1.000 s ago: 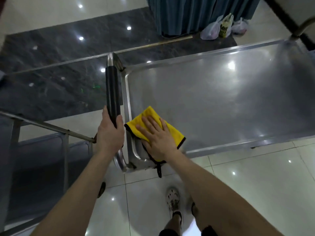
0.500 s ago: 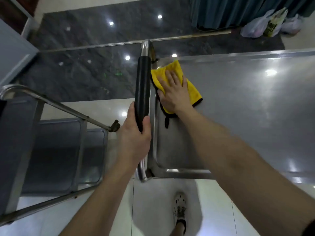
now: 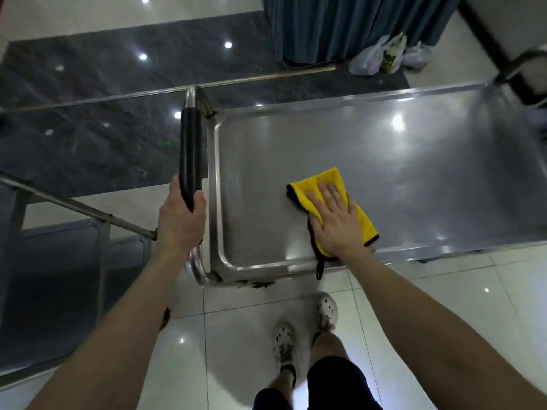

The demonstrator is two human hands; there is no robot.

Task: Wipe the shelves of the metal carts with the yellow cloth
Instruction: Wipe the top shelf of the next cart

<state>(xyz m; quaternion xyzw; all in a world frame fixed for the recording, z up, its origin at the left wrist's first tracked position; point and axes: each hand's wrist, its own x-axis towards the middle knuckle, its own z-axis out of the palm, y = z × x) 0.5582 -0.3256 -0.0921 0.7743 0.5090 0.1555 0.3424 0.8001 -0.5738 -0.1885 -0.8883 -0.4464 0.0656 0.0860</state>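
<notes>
A metal cart's top shelf (image 3: 414,161) fills the middle and right of the view. The yellow cloth (image 3: 322,184), edged in black, lies flat on the shelf near its front rim. My right hand (image 3: 337,223) presses on the cloth with straight, spread fingers. A black loop of the cloth hangs over the front rim. My left hand (image 3: 182,220) grips the lower end of the cart's black handle (image 3: 191,149) at the shelf's left end.
A second metal cart (image 3: 59,261) stands at the lower left, its rail reaching toward my left hand. Plastic bags (image 3: 384,56) and a blue curtain (image 3: 355,22) sit beyond the cart. My feet in white shoes (image 3: 305,329) stand on glossy tiles in front of the cart.
My right hand slid the cloth from the shelf's far left corner to the right and toward the front rim. My left hand kept its grip on the handle.
</notes>
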